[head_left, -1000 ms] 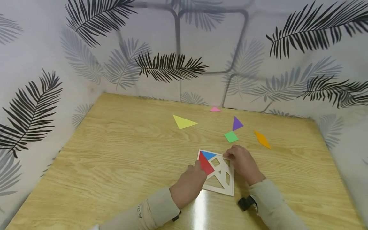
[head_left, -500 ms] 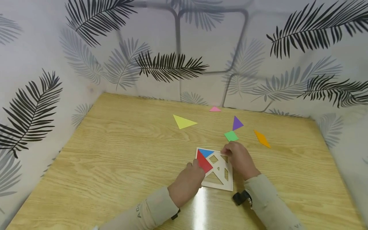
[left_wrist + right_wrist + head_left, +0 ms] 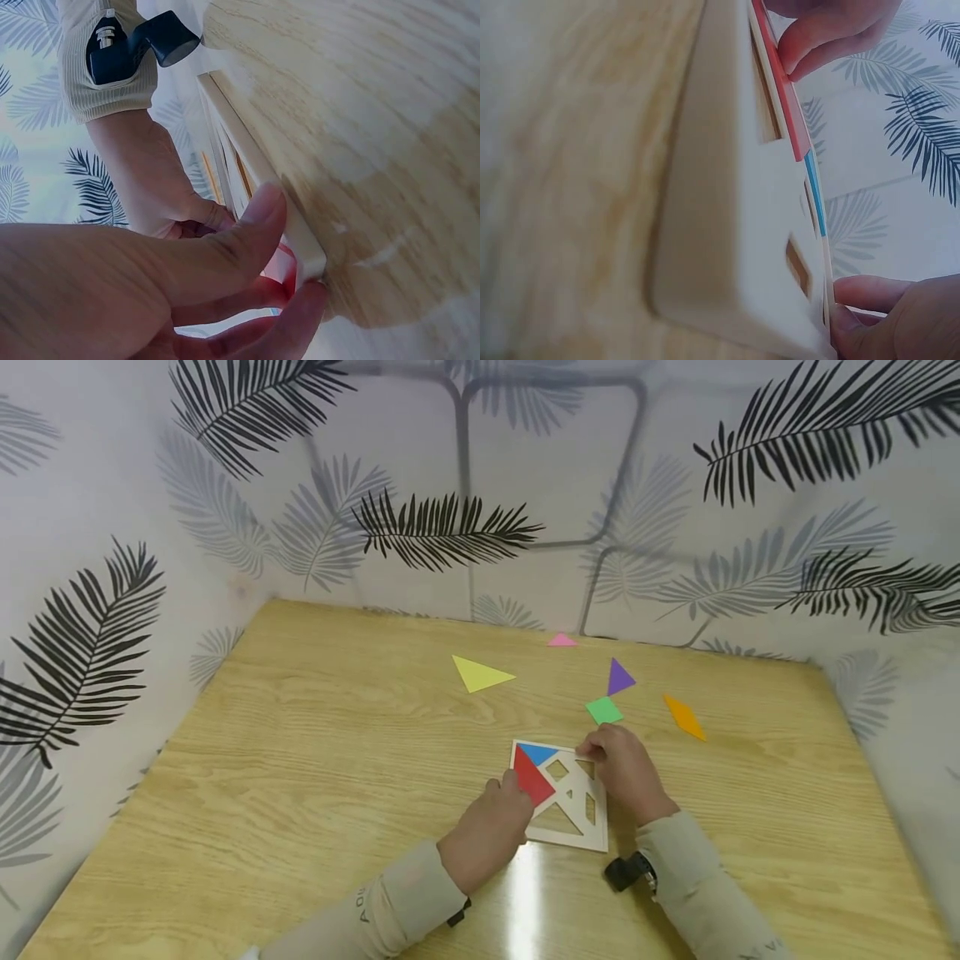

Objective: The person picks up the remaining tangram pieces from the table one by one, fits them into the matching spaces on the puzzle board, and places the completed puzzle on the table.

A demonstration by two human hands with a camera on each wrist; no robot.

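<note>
A pale tangram tray (image 3: 597, 838) with cut-out shapes lies on the table in front of me. Its upper left holds a red triangle (image 3: 532, 782) and a blue triangle (image 3: 537, 752). My left hand (image 3: 487, 827) grips the tray's left side, fingers partly over the red triangle; in the left wrist view its thumb rests on the tray's edge (image 3: 251, 150). At the far right corner, my right hand (image 3: 628, 768) pinches the rim, covering that corner. The right wrist view shows the tray's thick side (image 3: 705, 187) close up.
Loose flat pieces lie beyond the tray: a yellow triangle (image 3: 478, 675), a pink triangle (image 3: 562, 641), a purple triangle (image 3: 619, 677), a green square (image 3: 604, 710) and an orange parallelogram (image 3: 684, 717). A leaf-patterned cloth (image 3: 420, 452) stands behind the wooden table (image 3: 337, 735).
Both hands have shifted the tray slightly left and away from me, mostly in the first half second. The loose pieces stay in place; the head view has tilted a little.
</note>
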